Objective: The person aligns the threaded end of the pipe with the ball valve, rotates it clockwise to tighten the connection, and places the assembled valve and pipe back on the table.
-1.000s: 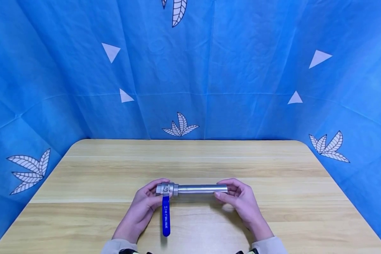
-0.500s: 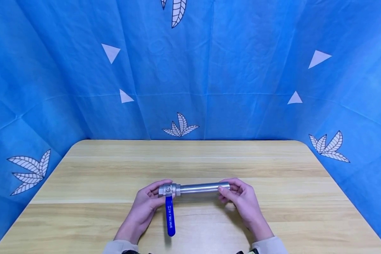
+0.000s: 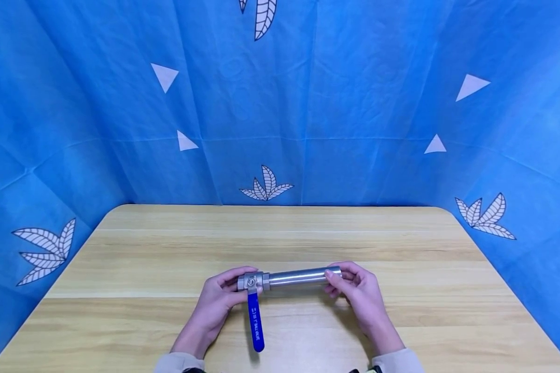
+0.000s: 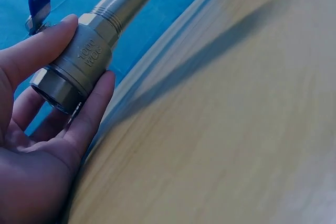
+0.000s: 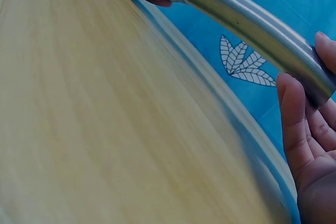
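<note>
My left hand (image 3: 215, 302) grips a metal ball valve (image 4: 86, 56) around its body, thumb on one side and fingers on the other. From the valve a blue lever handle (image 3: 256, 322) points toward me. A steel pipe (image 3: 298, 276) sits in the valve's right end, with a few threads showing at the joint in both wrist views. At the pipe's far end my right hand (image 3: 361, 292) pinches it between thumb and fingers. Valve and pipe are held above the table, the pipe's right end slightly farther from me in the head view.
The wood-grain table (image 3: 168, 248) lies beneath both hands, and the pipe's shadow falls on it. A blue curtain (image 3: 345, 103) with white leaf and triangle prints hangs behind and along the sides of the table.
Valve and pipe have shifted a little to the right with both hands. The pipe has tilted from level, and the handle's lower end has swung to the right.
</note>
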`<move>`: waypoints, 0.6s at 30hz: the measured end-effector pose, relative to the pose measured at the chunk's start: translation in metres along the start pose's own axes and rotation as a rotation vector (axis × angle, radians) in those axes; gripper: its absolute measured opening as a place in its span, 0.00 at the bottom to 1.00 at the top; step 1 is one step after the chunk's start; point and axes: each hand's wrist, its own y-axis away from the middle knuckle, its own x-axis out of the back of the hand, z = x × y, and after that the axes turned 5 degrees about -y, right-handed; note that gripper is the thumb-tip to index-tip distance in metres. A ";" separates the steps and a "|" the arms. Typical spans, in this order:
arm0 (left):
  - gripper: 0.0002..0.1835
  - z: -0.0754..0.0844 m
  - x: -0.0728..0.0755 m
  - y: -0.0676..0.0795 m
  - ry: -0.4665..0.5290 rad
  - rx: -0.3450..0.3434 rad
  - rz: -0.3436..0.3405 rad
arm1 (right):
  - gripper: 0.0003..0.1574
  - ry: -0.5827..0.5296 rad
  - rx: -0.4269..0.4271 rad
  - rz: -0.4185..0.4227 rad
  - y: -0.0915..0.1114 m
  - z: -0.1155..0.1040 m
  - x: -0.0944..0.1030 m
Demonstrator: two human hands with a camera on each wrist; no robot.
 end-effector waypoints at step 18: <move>0.34 -0.001 0.002 -0.002 -0.019 0.007 -0.013 | 0.25 0.000 -0.036 0.016 0.000 0.000 -0.001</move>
